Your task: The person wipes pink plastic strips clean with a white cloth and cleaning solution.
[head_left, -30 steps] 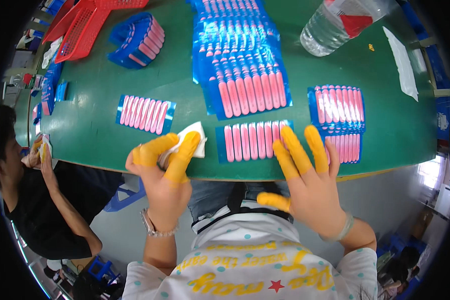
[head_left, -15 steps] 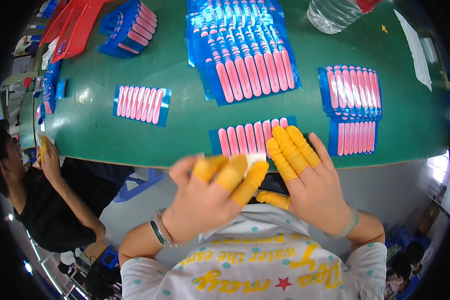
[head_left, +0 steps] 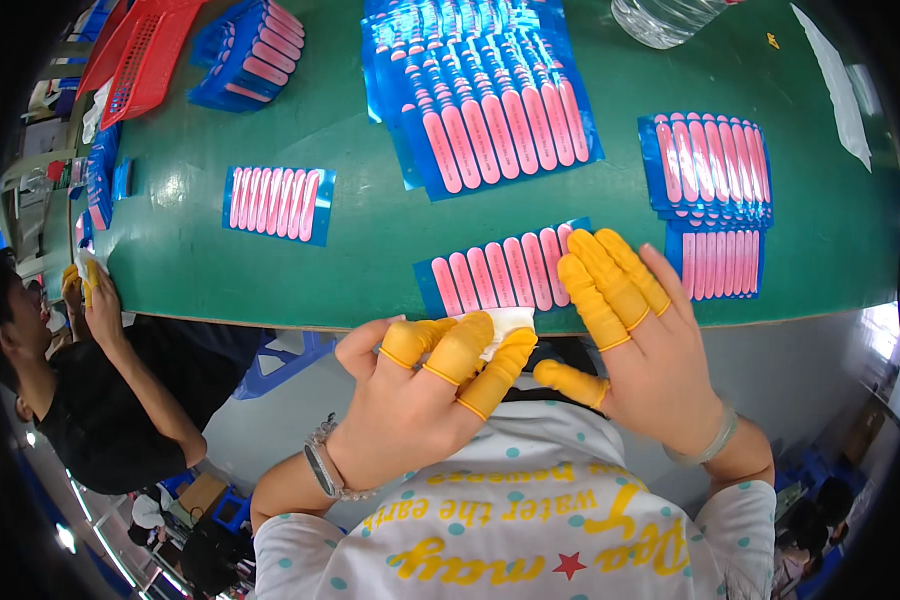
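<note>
Both my hands wear yellow finger cots. My left hand (head_left: 425, 390) holds a small white cloth (head_left: 508, 325) at the near edge of the green table (head_left: 370, 250). My right hand (head_left: 640, 330) lies flat with its fingers spread on the right end of a blue card of pink strips (head_left: 500, 270) that lies at the table's front edge. The cloth sits just below that card's near edge, beside my right thumb.
More blue cards of pink strips: a big fanned pile (head_left: 485, 95) at the back, a stack (head_left: 710, 170) on the right, a single card (head_left: 277, 203) on the left. A red basket (head_left: 145, 55), a clear bottle (head_left: 665, 15). A person in black (head_left: 90, 380) works at the left.
My left hand has drawn back from the table to its near edge with the white cloth. My right hand has shifted left onto the front card. The view has moved nearer the table.
</note>
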Demonstrator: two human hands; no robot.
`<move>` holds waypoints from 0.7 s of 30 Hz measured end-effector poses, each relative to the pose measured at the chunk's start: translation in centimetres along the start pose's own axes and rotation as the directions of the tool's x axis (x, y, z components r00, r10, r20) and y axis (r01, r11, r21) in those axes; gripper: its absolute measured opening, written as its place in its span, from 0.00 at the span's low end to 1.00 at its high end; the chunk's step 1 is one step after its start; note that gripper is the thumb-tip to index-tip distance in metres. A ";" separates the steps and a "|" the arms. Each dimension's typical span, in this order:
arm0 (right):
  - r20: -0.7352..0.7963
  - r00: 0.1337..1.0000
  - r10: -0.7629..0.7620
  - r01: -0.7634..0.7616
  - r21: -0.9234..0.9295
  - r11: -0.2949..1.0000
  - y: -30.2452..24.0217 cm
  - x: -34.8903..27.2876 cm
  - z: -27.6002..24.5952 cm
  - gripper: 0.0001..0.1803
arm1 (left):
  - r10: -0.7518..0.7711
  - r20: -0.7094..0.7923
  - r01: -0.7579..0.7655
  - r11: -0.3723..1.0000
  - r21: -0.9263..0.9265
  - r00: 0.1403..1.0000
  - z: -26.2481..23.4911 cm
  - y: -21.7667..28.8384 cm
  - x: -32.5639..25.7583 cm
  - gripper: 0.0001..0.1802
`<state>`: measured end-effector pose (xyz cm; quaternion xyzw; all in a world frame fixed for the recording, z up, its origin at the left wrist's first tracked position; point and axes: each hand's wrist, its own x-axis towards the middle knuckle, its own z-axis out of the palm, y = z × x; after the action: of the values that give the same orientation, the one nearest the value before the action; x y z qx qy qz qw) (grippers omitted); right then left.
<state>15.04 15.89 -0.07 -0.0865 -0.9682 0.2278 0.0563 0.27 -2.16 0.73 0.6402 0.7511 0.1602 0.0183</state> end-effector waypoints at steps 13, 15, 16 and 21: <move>-0.010 1.000 0.020 -0.021 -0.152 0.988 -0.3 -0.8 0.1 0.38 | 0.010 -0.012 -0.009 0.998 0.065 1.000 1.1 2.0 0.8 0.22; -0.008 1.000 0.027 -0.028 -0.056 0.998 0.5 -0.6 -0.6 0.38 | -0.006 0.021 0.005 1.000 0.013 1.000 0.6 1.6 1.4 0.22; -0.050 0.998 0.034 -0.038 -0.081 0.996 0.7 -0.9 -0.7 0.38 | -0.003 0.035 0.002 1.000 0.017 0.999 0.5 1.7 1.6 0.22; -0.019 1.000 0.021 -0.023 -0.117 0.993 0.9 -1.0 -0.7 0.38 | 0.030 0.003 -0.030 0.997 0.074 1.000 0.8 0.8 3.4 0.23</move>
<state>16.29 16.79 0.11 -0.1023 -0.9784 0.1704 0.0573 0.61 1.40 0.75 0.6517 0.7468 0.1322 -0.0071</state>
